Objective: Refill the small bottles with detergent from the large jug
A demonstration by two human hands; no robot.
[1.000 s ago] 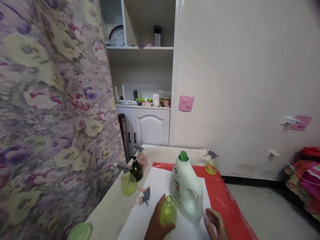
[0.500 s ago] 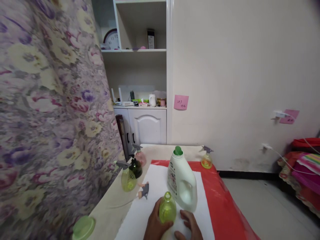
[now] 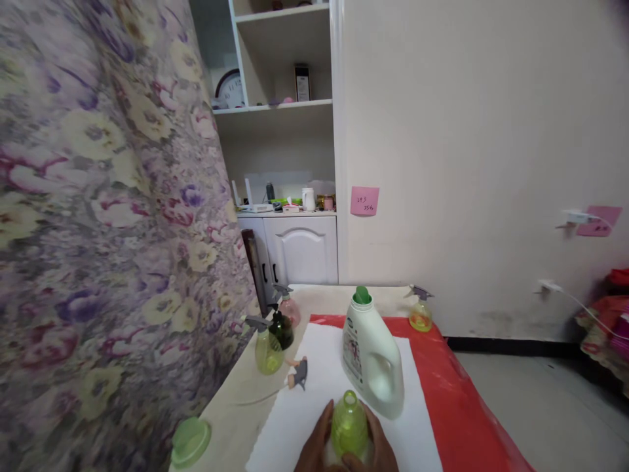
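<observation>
Both my hands are wrapped round an open-necked yellow-green bottle [image 3: 349,431] at the bottom edge of the view: my left hand [image 3: 317,446] on its left side, my right hand [image 3: 381,447] on its right. The bottle stands on a white sheet [image 3: 319,400] with no spray head on it. A loose grey spray head [image 3: 298,375] lies on the sheet to the upper left. Just behind the bottle stands a white detergent jug [image 3: 372,354] with a green cap.
Three spray bottles cluster at the table's left edge: yellow-green [image 3: 268,347], dark [image 3: 282,329], pink [image 3: 291,307]. Another yellow spray bottle [image 3: 420,314] stands far right on the red cloth [image 3: 452,393]. A green lid [image 3: 190,441] lies near left. Floral curtain [image 3: 108,229] hangs close on the left.
My right hand moved from beside the white jug onto the yellow-green bottle, so both hands now hold it. The view shifted slightly.
</observation>
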